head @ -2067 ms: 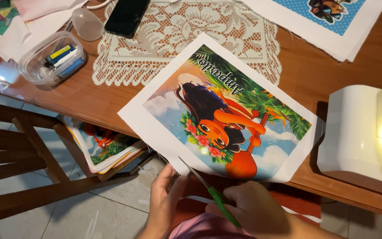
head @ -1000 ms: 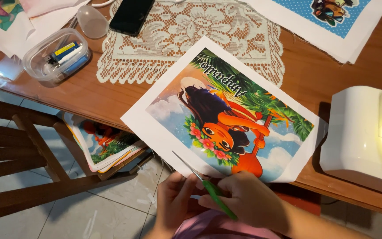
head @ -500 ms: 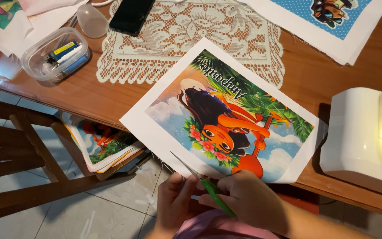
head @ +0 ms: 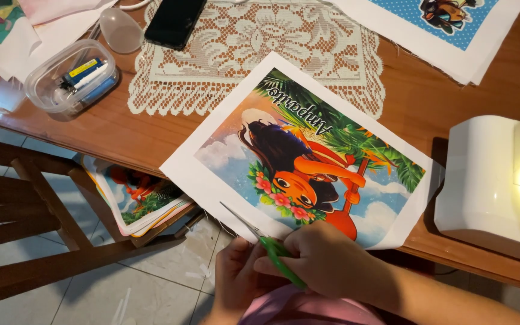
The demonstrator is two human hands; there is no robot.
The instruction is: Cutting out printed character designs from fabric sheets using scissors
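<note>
A white fabric sheet (head: 209,174) printed with a colourful cartoon picture lies on the wooden table (head: 127,132), its near edge hanging over the table's front. My right hand (head: 326,262) grips green-handled scissors (head: 266,241), whose thin blades point up and left along the sheet's white border. My left hand (head: 236,271) sits just below the blades, fingers pinched at the fabric's lower edge. Both hands are close together under the table edge.
A white sewing machine (head: 495,180) stands at the right. A lace doily (head: 260,48), a black phone (head: 176,21), a clear plastic box (head: 70,78) of small items and another printed sheet (head: 446,30) lie further back. More prints (head: 136,195) rest on a wooden chair (head: 25,210) at left.
The view has shifted slightly. My hands have come closer together and risen toward the sheet's near edge, with the scissors still held in my right hand.
</note>
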